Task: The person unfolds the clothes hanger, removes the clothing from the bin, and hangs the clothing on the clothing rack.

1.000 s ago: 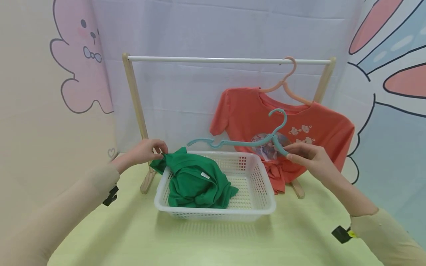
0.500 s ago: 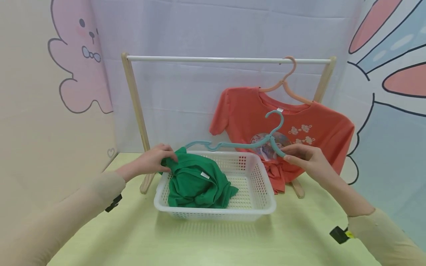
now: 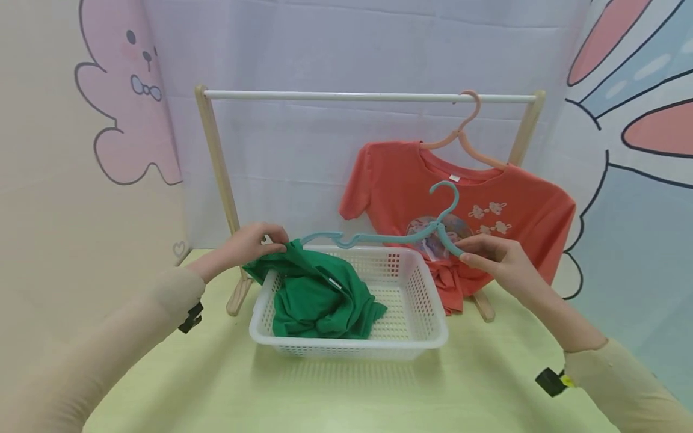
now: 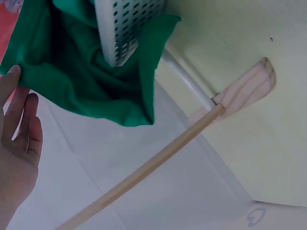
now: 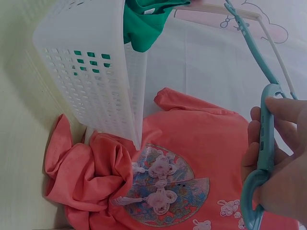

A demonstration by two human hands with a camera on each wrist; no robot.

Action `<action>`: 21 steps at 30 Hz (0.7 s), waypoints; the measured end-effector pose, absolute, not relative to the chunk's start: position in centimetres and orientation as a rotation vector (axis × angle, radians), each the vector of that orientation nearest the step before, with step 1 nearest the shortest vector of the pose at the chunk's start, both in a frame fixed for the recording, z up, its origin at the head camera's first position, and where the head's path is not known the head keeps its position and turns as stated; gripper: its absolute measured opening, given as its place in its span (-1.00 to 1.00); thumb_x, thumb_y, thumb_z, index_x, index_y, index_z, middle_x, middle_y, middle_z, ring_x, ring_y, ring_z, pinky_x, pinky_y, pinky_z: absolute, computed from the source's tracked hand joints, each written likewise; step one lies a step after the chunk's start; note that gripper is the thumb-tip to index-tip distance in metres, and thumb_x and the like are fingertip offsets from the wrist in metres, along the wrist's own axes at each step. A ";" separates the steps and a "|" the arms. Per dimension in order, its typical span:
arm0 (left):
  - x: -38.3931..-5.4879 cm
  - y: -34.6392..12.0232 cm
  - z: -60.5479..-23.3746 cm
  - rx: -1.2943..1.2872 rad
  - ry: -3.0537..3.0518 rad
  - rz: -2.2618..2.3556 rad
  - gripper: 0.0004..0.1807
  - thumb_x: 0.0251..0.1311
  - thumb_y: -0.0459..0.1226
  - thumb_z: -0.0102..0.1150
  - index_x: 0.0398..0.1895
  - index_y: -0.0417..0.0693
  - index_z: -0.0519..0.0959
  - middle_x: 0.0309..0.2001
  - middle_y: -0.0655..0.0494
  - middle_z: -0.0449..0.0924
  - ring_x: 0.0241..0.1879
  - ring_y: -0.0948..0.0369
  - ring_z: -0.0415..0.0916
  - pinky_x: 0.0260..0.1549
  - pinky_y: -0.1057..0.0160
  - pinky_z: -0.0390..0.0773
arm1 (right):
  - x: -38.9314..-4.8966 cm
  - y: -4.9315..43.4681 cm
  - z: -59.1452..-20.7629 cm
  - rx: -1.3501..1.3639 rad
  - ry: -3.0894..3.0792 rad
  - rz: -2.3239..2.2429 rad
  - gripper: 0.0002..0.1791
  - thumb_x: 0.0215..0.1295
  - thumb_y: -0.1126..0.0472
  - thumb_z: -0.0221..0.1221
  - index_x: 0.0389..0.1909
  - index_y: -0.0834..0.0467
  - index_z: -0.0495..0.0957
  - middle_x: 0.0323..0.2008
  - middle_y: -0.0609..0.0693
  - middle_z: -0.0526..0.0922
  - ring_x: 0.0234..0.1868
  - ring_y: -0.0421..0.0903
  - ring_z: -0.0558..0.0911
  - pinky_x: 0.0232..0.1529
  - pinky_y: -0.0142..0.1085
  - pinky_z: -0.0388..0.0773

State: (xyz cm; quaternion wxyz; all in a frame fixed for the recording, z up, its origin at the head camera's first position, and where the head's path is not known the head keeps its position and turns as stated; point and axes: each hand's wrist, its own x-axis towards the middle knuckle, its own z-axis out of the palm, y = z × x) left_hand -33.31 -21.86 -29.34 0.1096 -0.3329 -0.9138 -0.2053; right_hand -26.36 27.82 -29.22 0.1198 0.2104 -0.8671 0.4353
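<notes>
A crumpled green garment point(image 3: 316, 304) with a small white tag lies in the white plastic basket point(image 3: 354, 345), partly draped over its left rim. My left hand point(image 3: 251, 245) pinches its raised edge between thumb and fingers; in the left wrist view the cloth point(image 4: 86, 91) hangs down from the fingertips. With my right hand point(image 3: 500, 257) I grip one arm of a light blue hanger point(image 3: 395, 239), hook up. The hanger's long arm reaches left above the basket's back rim, its far tip meeting the green cloth. In the right wrist view my fingers curl round the hanger point(image 5: 266, 134).
A red shirt point(image 3: 390, 180) hangs on a peach hanger point(image 3: 482, 157) from the rack's white rail point(image 3: 325, 96), behind the basket. Wooden rack legs point(image 3: 221, 162) stand at both sides on the pale yellow table point(image 3: 303, 397). Cartoon-printed walls enclose the sides.
My left hand moved right onto the green garment's edge, then lifted it, drawing the cloth up near the hanger tip. The right hand and hanger shifted slightly left and down.
</notes>
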 end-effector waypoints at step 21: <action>-31.3 -20.2 -22.9 -1.024 -2.673 -0.837 -0.86 0.32 -0.31 0.20 -0.11 -0.10 0.66 -0.17 0.01 0.75 -0.16 0.18 0.68 -0.07 0.29 0.64 | -26.8 28.6 -29.0 0.638 -2.488 1.207 -0.66 0.37 0.16 0.21 0.13 0.14 0.59 -0.16 -0.41 0.62 -0.22 -0.29 0.61 -0.26 -0.48 0.62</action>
